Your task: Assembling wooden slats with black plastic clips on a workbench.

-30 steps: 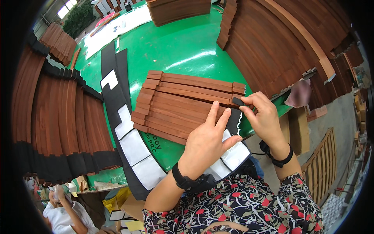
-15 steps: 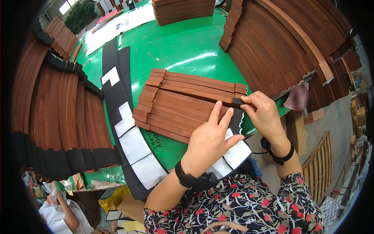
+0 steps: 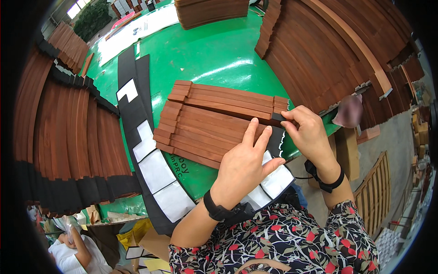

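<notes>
A row of reddish-brown wooden slats (image 3: pixel 200 130) lies side by side on the green tabletop, with a narrow gap before the farther slats. My left hand (image 3: pixel 242 169) rests on the near slats, index and middle fingers stretched out, thumb apart. At the slats' right end my right hand (image 3: pixel 310 130) pinches a small black patch (image 3: pixel 277 117) between thumb and index finger. Black covering (image 3: pixel 275 137) shows on the ends of the nearer slats. Left of the slats lie long black strips (image 3: pixel 130 105) with white backing pieces (image 3: pixel 157 169). More white pieces (image 3: pixel 278 178) sit beneath my left wrist.
Tall stacks of slats stand at left (image 3: pixel 68 132), with black ends, and at right (image 3: pixel 315 59). Another stack (image 3: pixel 210 13) is at the back beside a white sheet (image 3: pixel 137 34). A person in white (image 3: pixel 77 251) is at lower left. A wooden pallet (image 3: pixel 372 192) leans at right.
Both hands keep nearly the same place on the slats and the black patch. The view has shifted very slightly, and the person at lower left has moved their arms a little.
</notes>
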The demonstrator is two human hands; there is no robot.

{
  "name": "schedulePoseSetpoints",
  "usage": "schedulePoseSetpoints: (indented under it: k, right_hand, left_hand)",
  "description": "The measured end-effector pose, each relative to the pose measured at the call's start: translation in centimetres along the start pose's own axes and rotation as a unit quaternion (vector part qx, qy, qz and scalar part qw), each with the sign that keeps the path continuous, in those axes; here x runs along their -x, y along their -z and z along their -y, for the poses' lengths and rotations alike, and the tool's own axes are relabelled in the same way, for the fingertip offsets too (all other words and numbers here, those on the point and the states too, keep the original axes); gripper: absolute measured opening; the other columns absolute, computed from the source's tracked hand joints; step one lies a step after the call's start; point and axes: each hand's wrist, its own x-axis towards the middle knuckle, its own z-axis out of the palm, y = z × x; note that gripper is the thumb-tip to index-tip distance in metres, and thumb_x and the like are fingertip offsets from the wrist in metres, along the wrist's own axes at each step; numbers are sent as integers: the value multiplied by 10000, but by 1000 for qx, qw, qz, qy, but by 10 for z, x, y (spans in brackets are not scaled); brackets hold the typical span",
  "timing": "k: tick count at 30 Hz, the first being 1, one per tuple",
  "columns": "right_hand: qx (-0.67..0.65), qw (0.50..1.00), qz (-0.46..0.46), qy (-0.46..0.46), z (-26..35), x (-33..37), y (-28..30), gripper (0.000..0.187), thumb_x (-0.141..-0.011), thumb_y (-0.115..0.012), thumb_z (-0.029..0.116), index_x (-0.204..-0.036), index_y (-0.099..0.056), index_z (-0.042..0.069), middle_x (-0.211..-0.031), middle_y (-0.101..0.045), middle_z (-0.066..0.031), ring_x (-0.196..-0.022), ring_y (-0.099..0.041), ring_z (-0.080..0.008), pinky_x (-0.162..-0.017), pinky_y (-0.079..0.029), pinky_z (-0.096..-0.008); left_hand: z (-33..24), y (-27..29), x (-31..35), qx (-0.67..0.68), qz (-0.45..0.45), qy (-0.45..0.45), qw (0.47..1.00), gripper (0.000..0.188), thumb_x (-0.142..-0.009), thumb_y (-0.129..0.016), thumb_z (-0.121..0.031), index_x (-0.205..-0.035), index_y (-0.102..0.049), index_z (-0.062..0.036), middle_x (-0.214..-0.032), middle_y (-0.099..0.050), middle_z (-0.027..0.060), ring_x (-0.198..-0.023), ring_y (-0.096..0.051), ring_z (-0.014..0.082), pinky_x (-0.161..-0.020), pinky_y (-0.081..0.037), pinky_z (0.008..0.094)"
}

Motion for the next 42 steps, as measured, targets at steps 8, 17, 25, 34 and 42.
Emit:
schedulePoseSetpoints:
  k: [8, 17, 25, 34, 42]
  right_hand:
    - [5, 1000, -1, -26, 6, 1, -3, 164, -817, -722, 22, -972, -690, -24, -907, -650, -155, -822, -662, -349, -719, -543, -421]
    - [42, 999, -27, -6, 6, 8, -10, 237, -835, -713, 24, -1066, -676, -12, -961, -635, -157, -826, -664, -358, -720, -549, -425]
    - [4, 999, -20, -27, 2, 9, -11, 285, -833, -710, 1, -1113, -662, -15, -964, -635, -157, -828, -666, -342, -715, -546, -415]
    - [-17, 999, -8, -48, 7, 6, -6, 211, -837, -703, -7, -1038, -636, -4, -906, -640, -147, -802, -668, -323, -698, -543, -410]
    - [-14, 999, -9, -44, 4, 6, -8, 189, -829, -706, -13, -1001, -629, 0, -890, -643, -148, -794, -676, -315, -692, -545, -409]
  left_hand:
    - [0, 1, 0, -2, -2, -5, 1000, 706, -803, -784, -468, -1335, -599, -43, -1454, -500, 227, -828, -717, 317, -685, -587, 374]
    - [-1, 1, 0, 6, -1, -2, 1000, 701, -800, -792, -450, -1335, -596, -42, -1452, -502, 225, -832, -716, 320, -688, -585, 376]
    - [-1, 2, -1, 2, 2, 3, 1000, 707, -793, -797, -452, -1339, -596, -51, -1454, -503, 217, -839, -718, 318, -689, -588, 377]
    - [0, 0, 0, -22, -20, -28, 999, 704, -805, -772, -492, -1330, -599, -56, -1435, -503, 243, -754, -718, 290, -622, -590, 349]
    - [-1, 1, 0, -17, -14, -22, 1000, 707, -804, -774, -491, -1330, -597, -52, -1437, -500, 244, -758, -719, 293, -620, -589, 350]
